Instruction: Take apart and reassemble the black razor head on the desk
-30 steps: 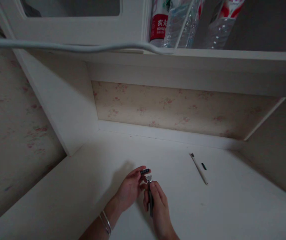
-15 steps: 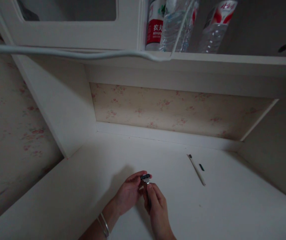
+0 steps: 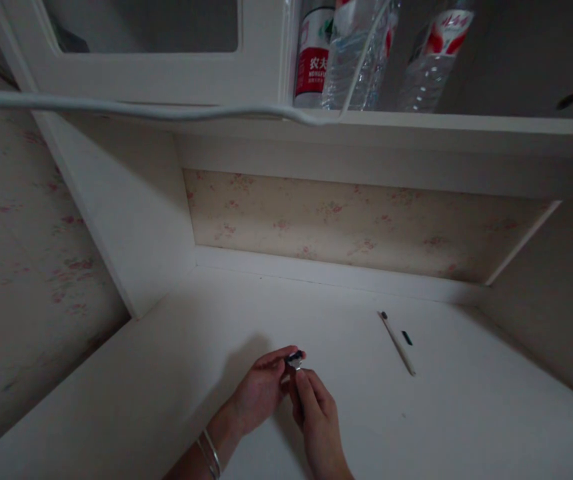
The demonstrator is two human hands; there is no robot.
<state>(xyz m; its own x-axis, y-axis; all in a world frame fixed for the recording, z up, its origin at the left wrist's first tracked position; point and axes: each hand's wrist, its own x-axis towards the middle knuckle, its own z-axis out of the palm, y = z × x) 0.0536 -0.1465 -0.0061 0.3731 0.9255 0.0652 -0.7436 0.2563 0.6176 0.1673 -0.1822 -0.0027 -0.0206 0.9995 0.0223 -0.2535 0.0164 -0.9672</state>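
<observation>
Over the white desktop, my right hand (image 3: 317, 413) is wrapped round the dark handle of what looks like a razor, its silver neck (image 3: 295, 364) pointing up and away. My left hand (image 3: 261, 393) pinches the small black head (image 3: 293, 356) at the top of the razor between thumb and fingers. Both hands are nearly touching. Much of the handle is hidden by my right fingers, and the head's details are too small to make out. A bracelet (image 3: 209, 453) circles my left wrist.
On the desktop (image 3: 206, 313) to the right lie a white toothbrush (image 3: 397, 343) with a dark head and a small dark green strip (image 3: 407, 338). Above, a shelf holds plastic bottles (image 3: 311, 63), with a white cable (image 3: 166, 110) running along its edge. Side panels (image 3: 126, 220) bound the desk.
The black razor head has tilted slightly between my left fingers. My hands are otherwise almost in the same place, and the whole view has shifted a little.
</observation>
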